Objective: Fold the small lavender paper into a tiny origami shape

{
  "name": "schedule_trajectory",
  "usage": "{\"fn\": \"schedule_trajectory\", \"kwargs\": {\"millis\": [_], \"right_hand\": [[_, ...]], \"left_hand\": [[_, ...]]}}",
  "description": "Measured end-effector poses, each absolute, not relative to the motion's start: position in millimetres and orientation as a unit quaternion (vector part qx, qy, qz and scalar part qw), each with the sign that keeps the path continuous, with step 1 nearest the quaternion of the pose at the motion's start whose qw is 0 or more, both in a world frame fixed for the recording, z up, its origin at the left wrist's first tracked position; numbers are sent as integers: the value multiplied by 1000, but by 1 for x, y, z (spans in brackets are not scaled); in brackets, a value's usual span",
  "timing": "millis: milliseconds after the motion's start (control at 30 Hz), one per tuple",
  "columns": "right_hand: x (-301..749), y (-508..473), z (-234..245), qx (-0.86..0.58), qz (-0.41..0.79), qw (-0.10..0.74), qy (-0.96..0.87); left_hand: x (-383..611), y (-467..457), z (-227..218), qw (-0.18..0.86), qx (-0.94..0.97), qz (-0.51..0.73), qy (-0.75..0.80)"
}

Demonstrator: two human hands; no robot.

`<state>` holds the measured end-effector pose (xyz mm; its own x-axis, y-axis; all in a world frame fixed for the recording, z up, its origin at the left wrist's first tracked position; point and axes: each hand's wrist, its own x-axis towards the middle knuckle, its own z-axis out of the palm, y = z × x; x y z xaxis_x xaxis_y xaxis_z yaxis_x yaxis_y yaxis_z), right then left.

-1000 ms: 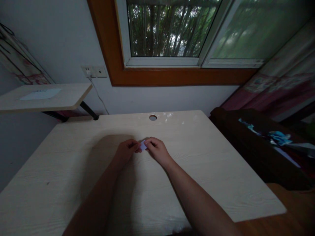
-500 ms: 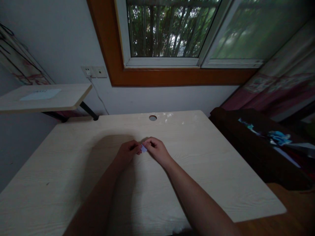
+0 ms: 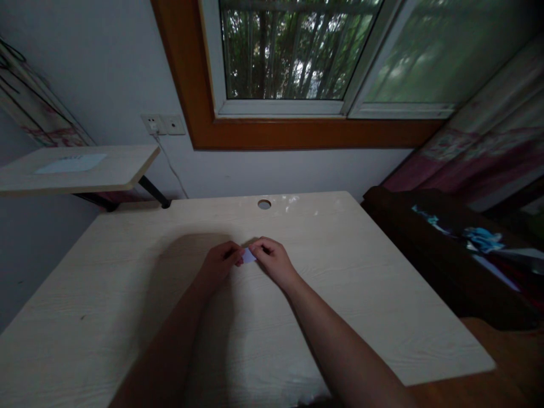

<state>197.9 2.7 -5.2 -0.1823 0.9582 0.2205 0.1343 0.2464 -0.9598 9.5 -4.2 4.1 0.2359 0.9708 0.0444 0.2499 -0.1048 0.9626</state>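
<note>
A pale wood-grained table [image 3: 361, 283] is filling the lower and middle part of the frame, its far edge running along below the wall and its right corner ending at the lower right, above a brown floor [image 3: 471, 368]. Near the centre of the frame, the left hand [image 3: 217, 262] and the right hand [image 3: 274, 260] are facing each other just over the tabletop, fingers curled and nearly closed, both pinching a small pale violet piece [image 3: 249, 256] that is showing between their fingertips. A soft shadow [image 3: 178, 272] is spreading over the table left of centre. A round hole [image 3: 264, 204] is sitting near the far edge, above the hands in the frame. At the left, a raised shelf [image 3: 127, 164] is standing on black supports [image 3: 153, 191] and bearing a white sheet [image 3: 72, 164]. Toward the upper left, a white cable [image 3: 170, 163] is hanging from a wall socket [image 3: 162, 124]. At the top, a window [image 3: 297, 51] in a brown wooden surround [image 3: 306, 134] is showing greenery outside. A patterned curtain [image 3: 484, 141] is hanging at the right, above dark furniture [image 3: 408, 238] where a crumpled blue item [image 3: 484, 239] is lying.
</note>
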Motion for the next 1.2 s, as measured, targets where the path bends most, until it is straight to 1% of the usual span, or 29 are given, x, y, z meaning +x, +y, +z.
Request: {"fn": "schedule_trajectory", "kwargs": {"millis": [233, 400, 933, 1200], "right_hand": [[199, 2, 2, -433, 428, 484, -628], [201, 4, 4, -426, 413, 495, -634], [202, 4, 4, -416, 412, 463, -666], [202, 4, 3, -409, 410, 463, -670]], "left_hand": [[10, -5, 9, 447, 621, 412, 495], [11, -8, 17, 460, 603, 434, 487], [10, -4, 14, 471, 587, 435, 494], [10, -4, 14, 484, 583, 437, 485]]}}
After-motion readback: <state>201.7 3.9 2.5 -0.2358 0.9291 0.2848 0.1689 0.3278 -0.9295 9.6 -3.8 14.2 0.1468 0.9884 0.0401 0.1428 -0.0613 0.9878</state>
